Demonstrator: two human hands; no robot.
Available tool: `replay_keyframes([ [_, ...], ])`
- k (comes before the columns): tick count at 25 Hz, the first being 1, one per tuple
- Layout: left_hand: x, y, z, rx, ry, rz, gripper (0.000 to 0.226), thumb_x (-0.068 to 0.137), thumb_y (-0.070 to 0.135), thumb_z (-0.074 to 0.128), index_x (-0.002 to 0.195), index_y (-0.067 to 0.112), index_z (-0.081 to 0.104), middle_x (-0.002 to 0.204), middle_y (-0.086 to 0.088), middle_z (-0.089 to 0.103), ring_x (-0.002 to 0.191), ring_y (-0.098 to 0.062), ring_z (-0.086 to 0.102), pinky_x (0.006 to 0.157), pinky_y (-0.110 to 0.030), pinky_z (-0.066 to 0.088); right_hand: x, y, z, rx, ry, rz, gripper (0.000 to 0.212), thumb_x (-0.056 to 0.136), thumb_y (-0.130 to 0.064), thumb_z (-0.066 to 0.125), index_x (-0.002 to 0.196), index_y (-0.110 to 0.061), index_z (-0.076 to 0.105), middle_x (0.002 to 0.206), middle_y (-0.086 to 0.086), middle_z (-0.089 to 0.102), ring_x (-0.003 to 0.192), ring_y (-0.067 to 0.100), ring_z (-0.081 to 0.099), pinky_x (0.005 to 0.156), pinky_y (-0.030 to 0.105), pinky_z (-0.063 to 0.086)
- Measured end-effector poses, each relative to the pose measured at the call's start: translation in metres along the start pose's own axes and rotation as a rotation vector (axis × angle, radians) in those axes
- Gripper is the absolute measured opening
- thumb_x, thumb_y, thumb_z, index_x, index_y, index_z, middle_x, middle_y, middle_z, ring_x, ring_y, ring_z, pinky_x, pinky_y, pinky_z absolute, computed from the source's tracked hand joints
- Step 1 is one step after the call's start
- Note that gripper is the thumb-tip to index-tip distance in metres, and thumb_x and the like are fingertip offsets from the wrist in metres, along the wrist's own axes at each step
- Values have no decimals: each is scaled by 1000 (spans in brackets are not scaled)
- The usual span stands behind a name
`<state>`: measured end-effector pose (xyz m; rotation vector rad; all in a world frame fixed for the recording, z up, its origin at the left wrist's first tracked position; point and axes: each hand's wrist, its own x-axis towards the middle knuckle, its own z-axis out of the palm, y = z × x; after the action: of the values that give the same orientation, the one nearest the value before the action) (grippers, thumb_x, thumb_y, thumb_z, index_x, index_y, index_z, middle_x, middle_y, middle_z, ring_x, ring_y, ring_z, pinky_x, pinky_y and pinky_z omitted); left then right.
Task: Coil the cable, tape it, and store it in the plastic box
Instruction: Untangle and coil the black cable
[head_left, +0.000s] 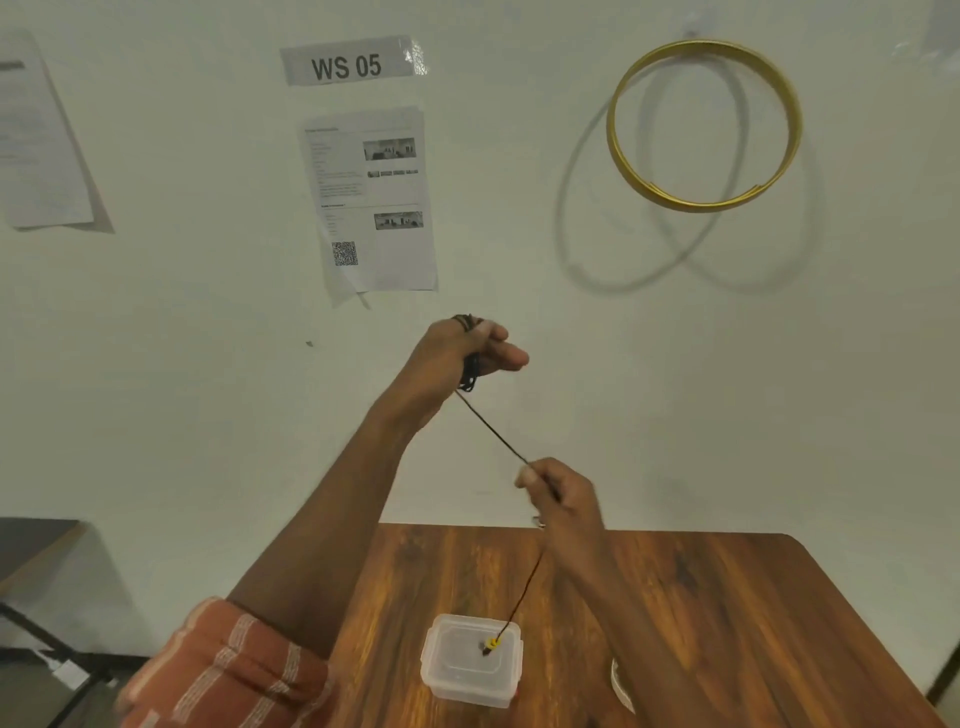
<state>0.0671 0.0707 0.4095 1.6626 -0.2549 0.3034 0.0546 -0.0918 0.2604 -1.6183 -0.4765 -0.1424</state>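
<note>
A thin black cable (491, 428) runs taut between my two raised hands. My left hand (457, 356) is closed around a small bundle of black cable loops, held up in front of the wall. Lower and to the right, my right hand (558, 491) pinches the cable strand. Below that hand the cable hangs down to its end with a yellow piece (492, 644), which dangles over the plastic box (441, 675). The clear box stands on the wooden table (727, 623) with its lid on. No tape can be made out.
A white curved object (621, 686) peeks out behind my right forearm on the table. A gold hoop (704, 124) hangs on the wall, papers are taped beside it. A dark table edge (36, 540) and a metal frame stand at the left.
</note>
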Motion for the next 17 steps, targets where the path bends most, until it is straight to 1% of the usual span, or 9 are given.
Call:
replay_keyframes([
  [2, -7, -25, -7, 275, -75, -61, 26, 105, 16, 39, 102, 1, 60, 92, -13, 78, 88, -24, 75, 88, -33, 52, -1, -3, -14, -13, 132, -75, 16, 95, -17, 61, 83, -19, 71, 66, -18, 65, 62, -1, 57, 60, 16, 44],
  [4, -26, -48, -2, 396, -266, -162, 36, 106, 23, 37, 103, -2, 62, 85, -14, 77, 68, -26, 70, 70, -30, 49, 8, -17, -24, -56, 155, -159, 11, 92, -17, 65, 86, -17, 75, 74, -11, 71, 70, 4, 64, 63, 16, 49],
  [5, -38, -58, 4, 346, -358, -200, 44, 106, 30, 35, 99, -2, 64, 73, -13, 73, 54, -24, 61, 61, -29, 46, 16, -26, -27, -78, 139, -192, 10, 91, -17, 67, 86, -16, 75, 77, -8, 73, 73, 6, 65, 66, 16, 50],
  [7, -61, -67, 16, 16, -521, -272, 53, 104, 41, 36, 88, 0, 66, 52, -6, 55, 39, -14, 41, 51, -26, 45, 33, -40, -31, -84, 62, -228, 11, 91, -16, 67, 83, -17, 75, 77, -7, 73, 74, 8, 65, 69, 17, 50],
  [9, -73, -63, 21, -392, -646, -296, 43, 100, 39, 48, 80, 3, 63, 43, 4, 44, 31, -5, 36, 44, -23, 45, 46, -39, -31, 39, -84, -175, 10, 90, -13, 67, 83, -13, 74, 79, -1, 72, 77, 11, 65, 75, 22, 51],
  [11, -73, -49, 20, -662, -631, -251, 30, 95, 30, 57, 76, 7, 63, 40, 9, 43, 29, -1, 38, 42, -21, 43, 46, -27, -25, 255, -301, -66, 15, 90, -19, 67, 99, -7, 72, 91, 12, 70, 87, 25, 64, 86, 39, 52],
  [13, -64, -33, 16, -791, -510, -199, 28, 96, 25, 51, 75, 8, 61, 40, 8, 43, 27, -3, 38, 42, -22, 45, 33, -10, -17, 465, -517, 57, 36, 89, -29, 67, 116, -5, 65, 89, 21, 63, 80, 32, 59, 88, 50, 48],
  [15, -54, -20, 9, -843, -372, -142, 31, 98, 26, 44, 75, 11, 59, 40, 8, 41, 28, -4, 36, 45, -22, 47, 17, 0, -8, 668, -640, 149, 40, 89, -30, 69, 118, -5, 58, 72, 13, 54, 62, 22, 50, 79, 45, 49],
  [17, -44, -12, 0, -927, -269, -87, 32, 99, 27, 41, 76, 13, 59, 42, 6, 42, 30, -6, 37, 50, -21, 50, 4, 3, -2, 726, -602, 188, 29, 92, -30, 64, 111, -9, 58, 63, 5, 45, 50, 13, 36, 60, 30, 47],
])
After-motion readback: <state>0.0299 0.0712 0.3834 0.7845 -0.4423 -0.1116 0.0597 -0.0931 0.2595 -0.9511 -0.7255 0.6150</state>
